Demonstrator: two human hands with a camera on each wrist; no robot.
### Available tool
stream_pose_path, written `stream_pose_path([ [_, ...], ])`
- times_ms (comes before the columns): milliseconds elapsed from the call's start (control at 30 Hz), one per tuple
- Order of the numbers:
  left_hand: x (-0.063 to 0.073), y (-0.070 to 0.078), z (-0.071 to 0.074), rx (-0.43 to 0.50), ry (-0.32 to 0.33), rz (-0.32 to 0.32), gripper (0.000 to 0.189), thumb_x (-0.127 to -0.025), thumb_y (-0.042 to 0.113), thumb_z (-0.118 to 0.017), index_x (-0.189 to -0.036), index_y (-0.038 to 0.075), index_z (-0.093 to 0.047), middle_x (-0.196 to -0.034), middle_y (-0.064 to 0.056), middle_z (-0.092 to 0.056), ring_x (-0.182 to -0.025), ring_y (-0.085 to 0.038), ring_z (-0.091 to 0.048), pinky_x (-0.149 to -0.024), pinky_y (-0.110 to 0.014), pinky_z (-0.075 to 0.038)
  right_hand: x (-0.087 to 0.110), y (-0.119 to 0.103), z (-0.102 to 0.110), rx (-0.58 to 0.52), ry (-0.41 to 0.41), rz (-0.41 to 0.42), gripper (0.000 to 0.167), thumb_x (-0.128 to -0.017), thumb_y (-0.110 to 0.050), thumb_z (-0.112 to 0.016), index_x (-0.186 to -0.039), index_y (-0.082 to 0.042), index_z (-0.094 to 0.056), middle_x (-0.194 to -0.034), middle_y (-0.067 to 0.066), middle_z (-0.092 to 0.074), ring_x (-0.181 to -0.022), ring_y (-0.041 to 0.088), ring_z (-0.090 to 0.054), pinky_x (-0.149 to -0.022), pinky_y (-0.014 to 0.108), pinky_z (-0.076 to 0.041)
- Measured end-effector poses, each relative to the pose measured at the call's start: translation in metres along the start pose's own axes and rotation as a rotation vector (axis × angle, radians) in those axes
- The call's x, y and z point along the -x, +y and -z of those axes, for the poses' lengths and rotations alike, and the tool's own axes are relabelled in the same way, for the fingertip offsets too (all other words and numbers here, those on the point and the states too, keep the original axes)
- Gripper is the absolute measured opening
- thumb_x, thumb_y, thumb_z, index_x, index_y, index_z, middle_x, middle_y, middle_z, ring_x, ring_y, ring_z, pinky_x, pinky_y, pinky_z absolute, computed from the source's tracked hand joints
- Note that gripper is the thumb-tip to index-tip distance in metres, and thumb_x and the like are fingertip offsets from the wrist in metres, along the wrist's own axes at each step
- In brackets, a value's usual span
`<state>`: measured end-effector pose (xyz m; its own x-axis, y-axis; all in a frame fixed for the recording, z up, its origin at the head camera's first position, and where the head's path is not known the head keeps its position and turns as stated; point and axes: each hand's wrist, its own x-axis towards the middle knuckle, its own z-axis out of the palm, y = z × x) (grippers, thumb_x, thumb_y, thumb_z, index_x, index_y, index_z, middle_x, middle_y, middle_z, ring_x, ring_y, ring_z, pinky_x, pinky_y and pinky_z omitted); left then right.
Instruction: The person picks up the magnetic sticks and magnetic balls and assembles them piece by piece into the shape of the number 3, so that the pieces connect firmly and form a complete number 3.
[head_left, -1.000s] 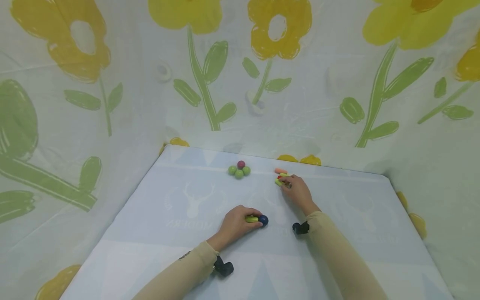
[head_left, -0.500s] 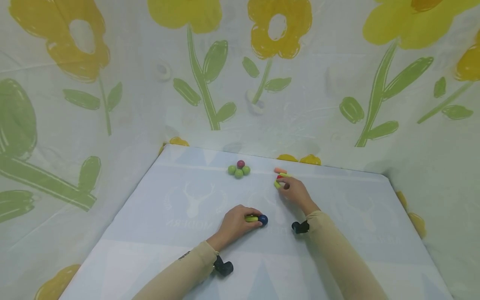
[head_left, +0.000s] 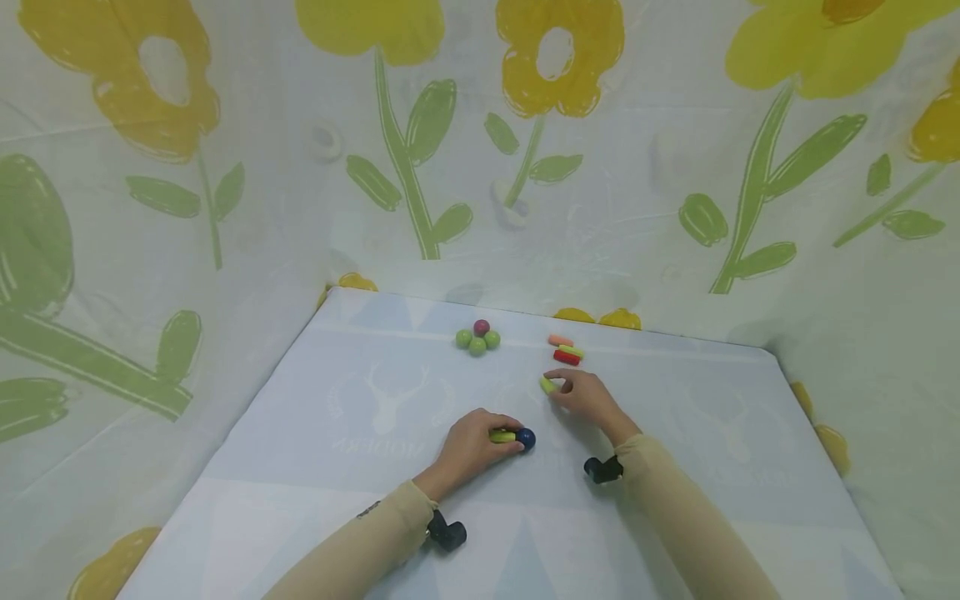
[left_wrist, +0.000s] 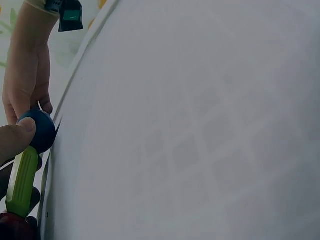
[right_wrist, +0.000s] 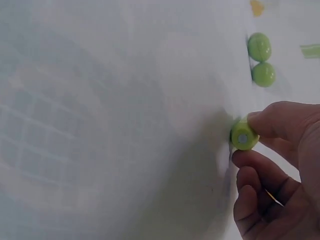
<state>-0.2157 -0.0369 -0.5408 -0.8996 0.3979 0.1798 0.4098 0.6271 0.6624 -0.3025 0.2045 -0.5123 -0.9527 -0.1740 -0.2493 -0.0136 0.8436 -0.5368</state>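
My left hand (head_left: 474, 447) holds a yellow-green ribbed rod (left_wrist: 23, 182) with a dark blue ball (left_wrist: 42, 131) at one end. At the rod's other end a dark red ball (left_wrist: 16, 226) shows in the left wrist view, partly cut off by the frame edge. Thumb and forefinger of my right hand (head_left: 588, 396) pinch a second yellow-green rod (right_wrist: 244, 135). Its round end, with a grey disc in the centre, faces the right wrist camera. This rod is just above or on the table; I cannot tell which.
Towards the back of the table (head_left: 300, 442) sit several green balls (head_left: 477, 346) and one dark pink ball (head_left: 482, 327), clustered together. Right of them lie an orange rod (head_left: 559, 340), a yellow-green rod (head_left: 572, 352) and a red rod (head_left: 566, 357). A flowered curtain (head_left: 637, 208) surrounds the table.
My right hand has drawn a yellow-green rod towards me, away from the loose rods, so the red rod is now uncovered. My left hand has stayed in place with its rod and balls.
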Motion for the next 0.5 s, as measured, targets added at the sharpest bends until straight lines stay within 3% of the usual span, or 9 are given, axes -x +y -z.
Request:
stream_pose_path([
  [500,-0.001,-0.002,-0.001,-0.003,0.002,-0.008,0.029,-0.087,0.040,-0.081,-0.113,0.027,-0.079,-0.105,0.014,-0.073,-0.088,-0.005,-0.057,-0.079,-0.027,-0.047,0.026,-0.017,-0.011,0.005,-0.069,0.038,0.038,-0.092,-0.020,-0.072,-0.129,-0.020,-0.067,-0.086,0.003,-0.064,-0.071,0.020,-0.058,-0.064,0.032,-0.049],
])
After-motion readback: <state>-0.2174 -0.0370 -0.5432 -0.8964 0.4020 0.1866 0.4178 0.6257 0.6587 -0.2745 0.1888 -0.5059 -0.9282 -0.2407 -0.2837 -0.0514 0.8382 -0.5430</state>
